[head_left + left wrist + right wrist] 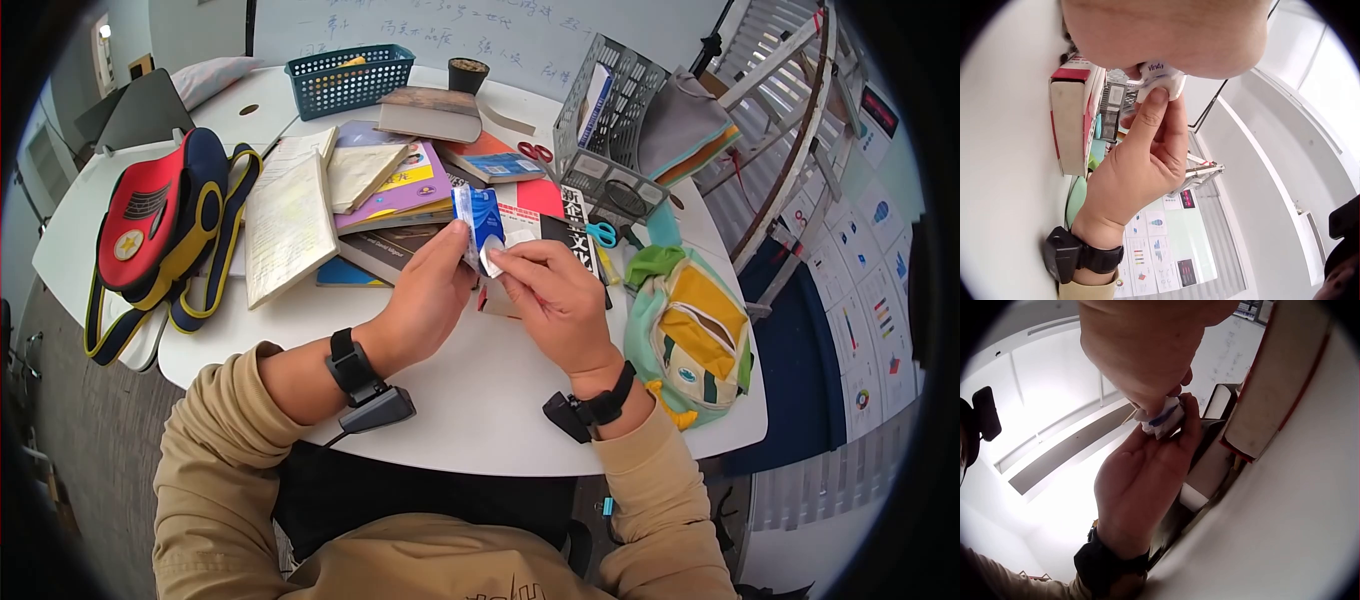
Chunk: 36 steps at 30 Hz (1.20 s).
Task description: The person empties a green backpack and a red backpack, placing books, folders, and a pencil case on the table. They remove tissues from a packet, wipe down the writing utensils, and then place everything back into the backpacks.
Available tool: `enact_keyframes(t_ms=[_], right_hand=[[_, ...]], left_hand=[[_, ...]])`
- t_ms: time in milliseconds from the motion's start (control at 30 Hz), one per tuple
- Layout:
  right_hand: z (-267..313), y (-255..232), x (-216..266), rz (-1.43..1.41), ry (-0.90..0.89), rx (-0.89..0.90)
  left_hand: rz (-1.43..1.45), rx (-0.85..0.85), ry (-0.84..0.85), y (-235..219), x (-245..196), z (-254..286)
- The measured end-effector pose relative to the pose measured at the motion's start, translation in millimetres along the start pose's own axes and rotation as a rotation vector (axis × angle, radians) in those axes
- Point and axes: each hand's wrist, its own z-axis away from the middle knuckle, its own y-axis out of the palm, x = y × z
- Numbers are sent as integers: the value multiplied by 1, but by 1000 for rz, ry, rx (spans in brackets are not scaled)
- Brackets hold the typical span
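Over the front of the table, a blue and white tissue pack is held up between both hands. My left hand grips the pack from its left side, thumb up along it. At the pack's near end, my right hand pinches a white bit between thumb and forefinger. "Vinda" shows on the white part of the pack in the left wrist view, with the right thumb pressed just below. From the right wrist view, the pack lies against the left fingers, partly hidden behind the right hand.
Books and an open notebook are heaped behind the hands. A red and navy bag lies at left, a green and yellow pouch at right. Farther back are a teal basket, a grey file rack and blue scissors.
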Motion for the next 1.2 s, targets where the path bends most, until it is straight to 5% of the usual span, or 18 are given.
enact_keyframes(t_ms=[167,367,667,900,1200], right_hand=[[1,0,3,-55,79,-46],[1,3,-5,-23,-27,-66],[2,2,1,-80,119,-106],[-2,1,-5,5,-54,-62],[-3,2,-3,35,-65,-33]], left_hand=[[-14,23,-41,-4,5,2],[-11,33,-53,-6,3,1],[-16,60,-74,1,10,6],[49,97,-74,-3,10,6],[72,25,-94,8,8,6]])
